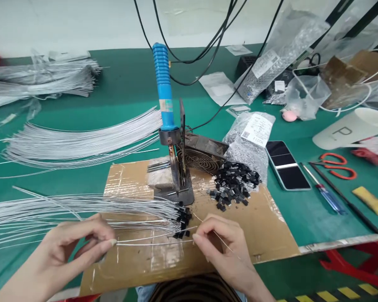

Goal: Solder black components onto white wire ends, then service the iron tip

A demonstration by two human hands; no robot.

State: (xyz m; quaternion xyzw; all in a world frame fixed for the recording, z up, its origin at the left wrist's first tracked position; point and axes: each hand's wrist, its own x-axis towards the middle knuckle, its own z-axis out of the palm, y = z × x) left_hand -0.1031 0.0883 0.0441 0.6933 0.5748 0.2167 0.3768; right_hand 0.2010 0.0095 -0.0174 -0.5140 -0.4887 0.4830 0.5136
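Observation:
My left hand (72, 247) pinches thin grey wires (145, 242) low on the cardboard sheet (271, 226). My right hand (223, 247) pinches the other end of the same wires, a thin wire trailing across its fingers. Just above them lies a fan of grey wires (66, 212) tipped with small black parts (183, 218). A heap of loose black parts (234, 182) sits to the right. A blue-handled soldering iron (164, 90) stands upright in its metal stand (176, 184) behind the wires.
More grey wire bundles (82, 144) lie on the green table at left. A small fan (201, 157), bags of parts (250, 138), a phone (286, 165), a screwdriver (326, 195), orange scissors (338, 165) and a paper cup (349, 128) sit right. Black cables hang behind.

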